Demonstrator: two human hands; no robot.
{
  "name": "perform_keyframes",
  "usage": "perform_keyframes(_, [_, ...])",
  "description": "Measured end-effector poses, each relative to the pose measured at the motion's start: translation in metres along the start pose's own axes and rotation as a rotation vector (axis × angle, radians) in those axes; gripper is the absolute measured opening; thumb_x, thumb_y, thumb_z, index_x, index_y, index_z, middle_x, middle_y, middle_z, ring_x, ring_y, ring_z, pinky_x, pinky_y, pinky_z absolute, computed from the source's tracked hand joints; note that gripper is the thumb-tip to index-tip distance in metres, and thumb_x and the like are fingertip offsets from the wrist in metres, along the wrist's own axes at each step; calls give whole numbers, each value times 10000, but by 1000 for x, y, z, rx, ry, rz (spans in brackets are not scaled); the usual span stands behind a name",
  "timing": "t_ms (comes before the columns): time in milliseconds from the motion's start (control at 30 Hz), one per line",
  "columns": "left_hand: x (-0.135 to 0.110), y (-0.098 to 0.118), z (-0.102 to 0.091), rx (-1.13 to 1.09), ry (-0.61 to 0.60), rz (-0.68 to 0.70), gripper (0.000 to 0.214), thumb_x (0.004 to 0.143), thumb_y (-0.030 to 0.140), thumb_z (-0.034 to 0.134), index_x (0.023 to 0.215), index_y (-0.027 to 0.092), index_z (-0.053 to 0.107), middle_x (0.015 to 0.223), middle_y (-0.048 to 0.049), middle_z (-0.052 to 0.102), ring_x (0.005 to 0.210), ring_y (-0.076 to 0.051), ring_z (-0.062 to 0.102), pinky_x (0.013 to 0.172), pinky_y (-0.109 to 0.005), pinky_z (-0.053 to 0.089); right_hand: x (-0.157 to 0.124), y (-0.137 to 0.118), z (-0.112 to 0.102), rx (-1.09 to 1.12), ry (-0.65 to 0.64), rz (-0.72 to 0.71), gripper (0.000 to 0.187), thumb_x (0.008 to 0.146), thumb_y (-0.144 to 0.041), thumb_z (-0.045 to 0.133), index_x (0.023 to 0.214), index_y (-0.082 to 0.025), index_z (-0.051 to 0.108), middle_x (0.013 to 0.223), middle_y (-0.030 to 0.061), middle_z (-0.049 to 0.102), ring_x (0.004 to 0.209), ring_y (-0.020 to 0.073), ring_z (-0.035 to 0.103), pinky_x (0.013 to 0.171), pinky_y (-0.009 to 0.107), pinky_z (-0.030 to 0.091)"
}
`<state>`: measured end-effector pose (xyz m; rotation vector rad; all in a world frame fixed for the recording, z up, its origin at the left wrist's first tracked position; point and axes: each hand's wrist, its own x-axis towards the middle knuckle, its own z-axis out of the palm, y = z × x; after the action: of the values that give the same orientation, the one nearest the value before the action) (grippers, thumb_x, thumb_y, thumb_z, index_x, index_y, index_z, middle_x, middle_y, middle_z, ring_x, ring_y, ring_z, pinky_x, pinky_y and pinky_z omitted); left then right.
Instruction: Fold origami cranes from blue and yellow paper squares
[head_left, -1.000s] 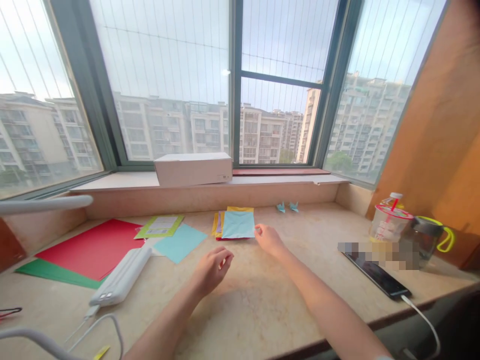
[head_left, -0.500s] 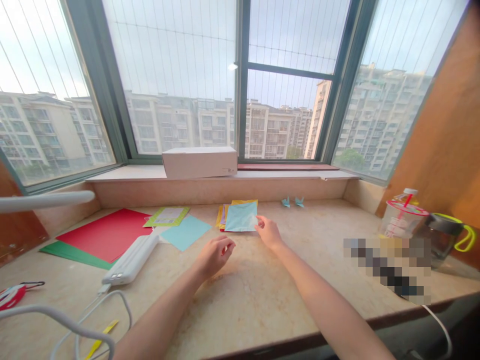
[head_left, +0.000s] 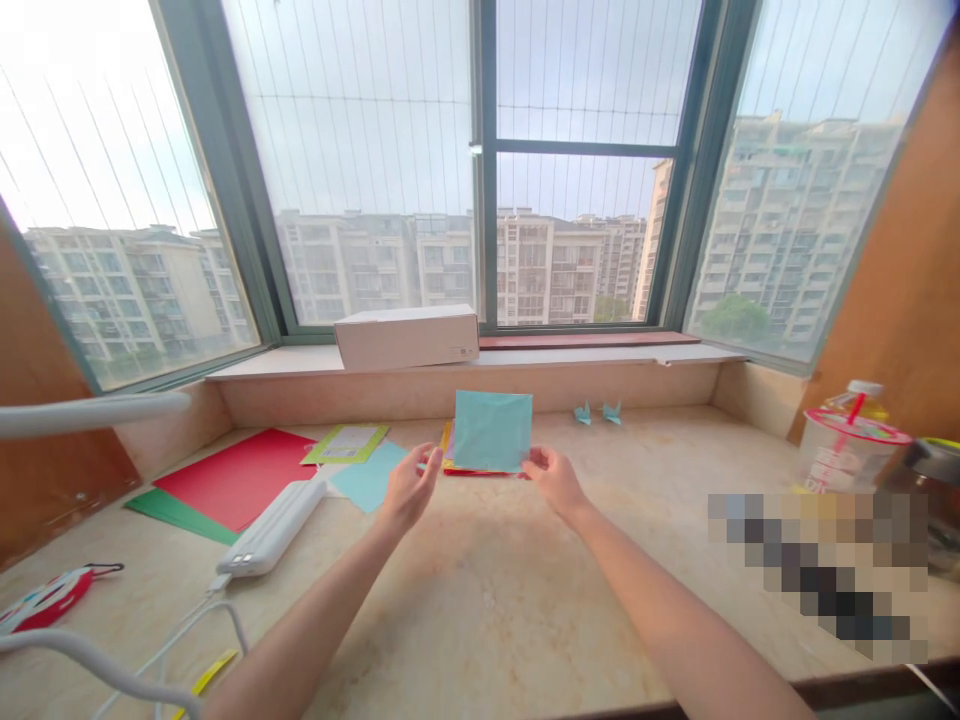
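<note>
1. Pinches the lower right corner of a light-blue sheet (head_left: 493, 430) between thumb and fingers of the right hand (head_left: 553, 482)
2. Tilts that sheet up above a stack of coloured paper (head_left: 480, 473), near the back of the desk (head_left: 487, 600) and about midway across
3. Holds the left hand (head_left: 411, 488) half spread, with thumb and fingers apart, just beside the left edge of the stack, gripping nothing and not touching the light-blue sheet
4. Should feel very light and thin, probably stiff enough to stand from one corner, yet soft enough to crease under a hard squeeze; hard to tell at this blur whether bare paper or a smooth wrapped packet, which might slip more
5. Best taken lightly by the edges, ideally at both lower corners, rather than pressed across the middle, so as not to dent or bend
6. Lies near another blue square (head_left: 367, 480) and a red sheet (head_left: 240, 475) to the left, and near two small folded birds (head_left: 583, 413) to the right
</note>
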<state>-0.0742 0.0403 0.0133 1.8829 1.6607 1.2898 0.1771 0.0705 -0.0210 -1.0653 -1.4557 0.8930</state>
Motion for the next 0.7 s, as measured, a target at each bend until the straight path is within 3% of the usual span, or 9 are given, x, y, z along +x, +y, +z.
perform_keyframes(133, [10,3,-7,-242,-183,42,465,875,571,485,918,154,685,805,-49,694,704,-192,621,575,-256,475,-10,-10,9,142,-139,31,233,738,-374,657,865,-179,659,829,61,728,710,205,702,711,354,568])
perform_keyframes(200, [9,1,-5,-342,-204,39,462,838,588,549,883,147,681,796,-48,704,712,-197,628,600,-266,495,-16,-12,12,170,-204,44,257,717,-392,700,847,-172,675,805,51,725,682,197,693,686,345,563])
perform_keyframes(333, [-2,-4,6,-548,-226,-27,460,819,568,603,955,135,680,823,-62,730,723,-220,664,672,-328,541,-22,-15,14,157,-263,58,326,751,-465,708,910,-181,700,865,60,734,767,212,688,659,317,540])
perform_keyframes(433, [-10,-3,11,-659,-329,-46,447,824,513,630,1073,144,668,889,-82,749,776,-239,691,753,-380,560,-23,-18,12,250,-298,85,402,758,-520,708,991,-193,679,955,75,740,877,241,694,752,353,547])
perform_keyframes(500, [-14,1,13,-718,-375,-35,453,832,474,642,1156,157,637,943,-88,751,809,-241,700,774,-382,560,-23,-19,10,341,-328,134,458,727,-532,737,1029,-200,649,919,72,746,835,249,709,779,387,549])
perform_keyframes(600, [-20,5,12,-742,-400,-5,441,857,437,621,1206,167,615,1001,-93,745,850,-242,700,784,-369,556,-21,-18,6,338,-296,192,493,696,-549,752,1036,-222,608,813,47,745,739,250,713,701,374,546])
perform_keyframes(700, [-23,6,9,-647,-411,69,353,883,379,569,1145,163,663,1032,-96,737,891,-244,685,794,-351,540,-18,-15,1,234,-227,163,419,714,-544,719,954,-221,603,754,30,729,706,230,693,624,312,510])
